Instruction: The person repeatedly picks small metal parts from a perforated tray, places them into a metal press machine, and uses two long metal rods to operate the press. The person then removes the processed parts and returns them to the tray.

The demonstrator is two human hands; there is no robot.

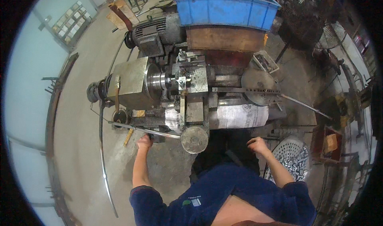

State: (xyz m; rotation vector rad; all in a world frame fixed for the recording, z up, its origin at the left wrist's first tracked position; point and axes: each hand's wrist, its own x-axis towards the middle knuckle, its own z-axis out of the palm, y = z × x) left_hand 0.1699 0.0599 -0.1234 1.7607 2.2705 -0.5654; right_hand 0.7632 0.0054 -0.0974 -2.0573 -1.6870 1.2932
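Fingers of left hand (144, 142) curled by machine (133, 81), those of right hand (259, 145) half-curled, both grips unclear

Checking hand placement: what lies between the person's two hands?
In the head view, floor, a round metal disc and the person's dark-clothed lap show between the left hand and right hand.
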